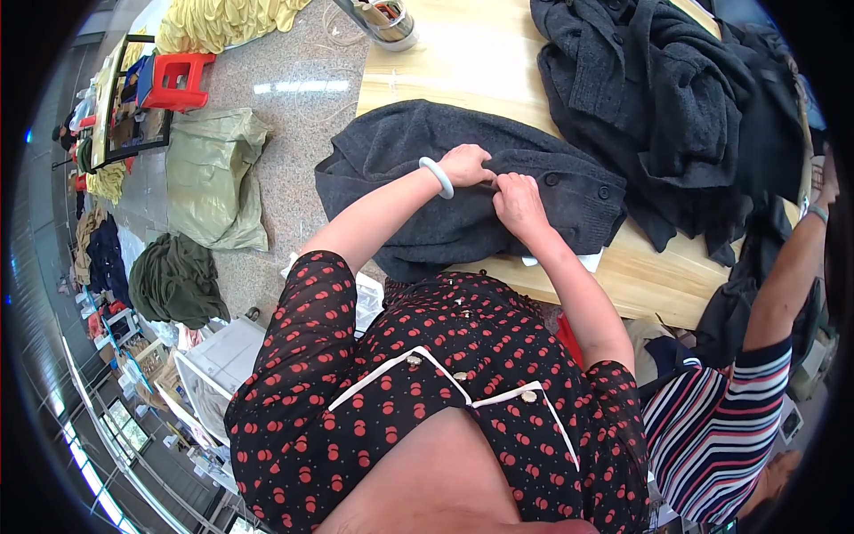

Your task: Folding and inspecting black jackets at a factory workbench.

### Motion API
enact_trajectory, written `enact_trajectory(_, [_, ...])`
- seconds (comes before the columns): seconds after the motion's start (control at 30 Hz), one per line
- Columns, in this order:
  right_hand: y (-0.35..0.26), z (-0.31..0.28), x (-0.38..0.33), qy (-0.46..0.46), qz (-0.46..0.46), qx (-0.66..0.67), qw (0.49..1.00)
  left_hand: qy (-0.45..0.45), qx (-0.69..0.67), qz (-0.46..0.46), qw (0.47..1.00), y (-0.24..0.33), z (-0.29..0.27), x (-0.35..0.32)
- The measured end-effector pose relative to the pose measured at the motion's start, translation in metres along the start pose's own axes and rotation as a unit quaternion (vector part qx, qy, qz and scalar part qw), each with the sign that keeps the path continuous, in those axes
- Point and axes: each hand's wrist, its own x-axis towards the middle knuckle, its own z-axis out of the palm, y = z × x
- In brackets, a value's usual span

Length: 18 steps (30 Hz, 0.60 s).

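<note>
A dark grey knitted cardigan (396, 147) with dark buttons lies bunched across the near edge of the light wooden table (463, 58). Both hands are on its button edge, close together. My left hand (465, 165), with a pale bangle at the wrist, pinches the knit between thumb and fingers. Just to the right, my right hand (521, 205) is closed on the same edge, fingertips pressed together. Two buttons (551, 179) show on the band to the right of my hands. What lies right between the fingertips is too small to make out.
More dark grey cardigans (640, 107) are heaped on the table's right side. A clear tub of tools (390, 25) stands at the far edge. A co-worker in a striped shirt (721, 427) is at the right. On the floor to the left are a red stool (178, 82), a khaki sack (213, 182) and dark green cloth (178, 280).
</note>
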Motion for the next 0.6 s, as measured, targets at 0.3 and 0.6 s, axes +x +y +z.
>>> enact_trajectory(0.3, [-0.002,-0.003,0.005,0.086,0.032,0.025,0.995,-0.054,-0.275,-0.082,0.956,-0.002,-0.004,-0.002])
enact_trajectory(0.6, [0.005,0.0,-0.001,0.028,-0.013,-0.101,0.994,-0.074,0.012,0.052,0.996,0.014,-0.013,-0.012])
